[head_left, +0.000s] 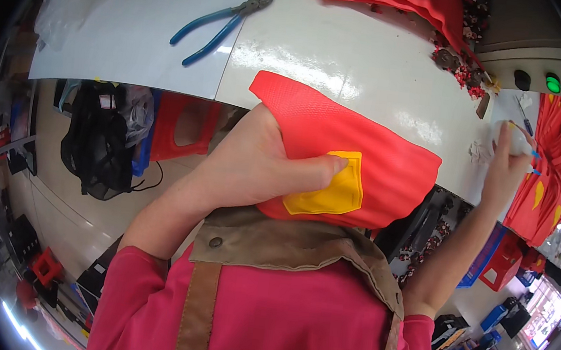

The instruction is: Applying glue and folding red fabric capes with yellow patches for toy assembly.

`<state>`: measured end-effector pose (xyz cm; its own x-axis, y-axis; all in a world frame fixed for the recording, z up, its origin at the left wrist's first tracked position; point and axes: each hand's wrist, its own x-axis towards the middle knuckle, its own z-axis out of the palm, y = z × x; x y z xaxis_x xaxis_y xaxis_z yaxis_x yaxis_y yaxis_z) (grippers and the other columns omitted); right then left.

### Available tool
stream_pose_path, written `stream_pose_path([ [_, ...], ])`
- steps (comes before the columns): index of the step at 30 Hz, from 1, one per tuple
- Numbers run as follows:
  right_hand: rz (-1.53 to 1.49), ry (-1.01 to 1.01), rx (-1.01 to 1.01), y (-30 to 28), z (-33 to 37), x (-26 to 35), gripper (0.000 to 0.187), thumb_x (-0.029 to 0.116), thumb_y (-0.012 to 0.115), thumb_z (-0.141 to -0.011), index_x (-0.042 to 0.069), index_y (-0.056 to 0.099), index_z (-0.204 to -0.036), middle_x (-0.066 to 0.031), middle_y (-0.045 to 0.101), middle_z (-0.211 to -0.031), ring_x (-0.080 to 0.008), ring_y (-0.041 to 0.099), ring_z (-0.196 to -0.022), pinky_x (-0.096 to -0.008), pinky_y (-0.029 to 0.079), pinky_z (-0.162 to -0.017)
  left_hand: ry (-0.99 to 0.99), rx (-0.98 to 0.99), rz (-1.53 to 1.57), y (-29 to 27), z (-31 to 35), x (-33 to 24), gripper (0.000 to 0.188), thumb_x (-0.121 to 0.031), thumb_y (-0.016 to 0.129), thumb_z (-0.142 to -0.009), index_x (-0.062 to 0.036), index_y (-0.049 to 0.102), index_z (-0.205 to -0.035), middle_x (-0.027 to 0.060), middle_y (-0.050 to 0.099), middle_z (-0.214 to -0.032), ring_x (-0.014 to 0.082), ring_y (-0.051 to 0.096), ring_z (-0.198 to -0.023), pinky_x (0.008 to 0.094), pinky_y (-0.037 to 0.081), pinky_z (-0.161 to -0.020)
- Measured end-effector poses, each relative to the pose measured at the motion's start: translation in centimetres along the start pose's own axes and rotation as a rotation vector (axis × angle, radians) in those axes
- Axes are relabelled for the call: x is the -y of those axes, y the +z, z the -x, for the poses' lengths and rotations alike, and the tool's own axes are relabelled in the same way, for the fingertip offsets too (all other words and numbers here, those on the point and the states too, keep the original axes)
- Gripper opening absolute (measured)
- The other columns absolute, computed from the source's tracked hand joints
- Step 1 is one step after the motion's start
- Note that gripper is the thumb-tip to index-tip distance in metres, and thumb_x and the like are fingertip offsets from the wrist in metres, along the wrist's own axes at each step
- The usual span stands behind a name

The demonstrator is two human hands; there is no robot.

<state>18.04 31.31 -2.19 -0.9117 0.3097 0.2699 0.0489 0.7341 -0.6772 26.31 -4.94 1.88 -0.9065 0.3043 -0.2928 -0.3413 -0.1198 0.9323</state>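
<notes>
Red textured sheet [391, 163] with yellow patch [333, 197]: sat before your brown apron [286, 247], by the near edge of the table [287, 49] | seemed light, soft, flexible; plain margins looked best to hold | your left hand [251, 158] pinched it, thumb on patch | your right hand [508, 171] was at a whitish object [522, 141], grip unclear | blue-handled pliers [241, 11] lay beyond.
</notes>
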Motion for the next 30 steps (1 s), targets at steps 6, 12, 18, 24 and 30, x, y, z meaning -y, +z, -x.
stream_pose_path([
  [6,-0.374,-0.170,0.305,-3.9,4.9,6.7,0.034,0.006,0.078,-0.079,0.002,0.059,-0.108,-0.0120,0.065,-0.112,-0.0217,0.063,-0.097,-0.0336,0.049,-0.086,0.061,0.021,-0.130,0.4,-0.3,-0.1,0.025,-0.006,0.069,-0.080,0.0023,0.063,-0.102,0.0029,0.065,-0.093,0.0071,0.058,-0.085,0.0265,0.050,-0.076],
  [12,-0.226,-0.347,0.585,-4.7,6.7,8.4,0.053,0.014,0.090,-0.061,0.003,0.061,-0.105,-0.0097,0.066,-0.101,-0.0215,0.063,-0.092,-0.0323,0.048,-0.080,0.060,0.032,-0.163,1.0,-0.5,0.0,0.024,-0.009,0.068,-0.080,0.0029,0.064,-0.101,0.0034,0.066,-0.087,0.0084,0.059,-0.078,0.0274,0.051,-0.072],
  [18,-0.192,-0.469,0.594,-4.7,6.4,9.0,0.050,0.020,0.090,-0.059,0.005,0.065,-0.099,-0.0062,0.067,-0.092,-0.0207,0.061,-0.083,-0.0320,0.046,-0.072,0.128,0.057,-0.253,1.6,-0.9,-0.6,0.025,-0.008,0.067,-0.079,0.0032,0.063,-0.101,0.0053,0.066,-0.087,0.0101,0.060,-0.077,0.0275,0.051,-0.072],
  [24,-0.044,-0.680,0.645,-4.8,4.8,10.3,0.048,0.027,0.088,-0.057,0.006,0.067,-0.095,-0.0051,0.066,-0.087,-0.0229,0.057,-0.077,-0.0331,0.044,-0.068,0.124,0.057,-0.233,2.4,-0.5,-1.1,0.026,-0.007,0.067,-0.078,0.0024,0.063,-0.102,0.0056,0.066,-0.089,0.0100,0.060,-0.078,0.0274,0.051,-0.073],
  [30,0.023,-0.737,0.669,-5.1,4.3,10.6,0.048,0.029,0.087,-0.059,0.006,0.066,-0.096,-0.0054,0.066,-0.087,-0.0238,0.057,-0.077,-0.0336,0.045,-0.068,0.128,0.075,-0.256,2.9,-0.5,-1.4,0.026,-0.007,0.066,-0.078,0.0027,0.063,-0.102,0.0052,0.066,-0.087,0.0093,0.060,-0.078,0.0271,0.050,-0.072],
])
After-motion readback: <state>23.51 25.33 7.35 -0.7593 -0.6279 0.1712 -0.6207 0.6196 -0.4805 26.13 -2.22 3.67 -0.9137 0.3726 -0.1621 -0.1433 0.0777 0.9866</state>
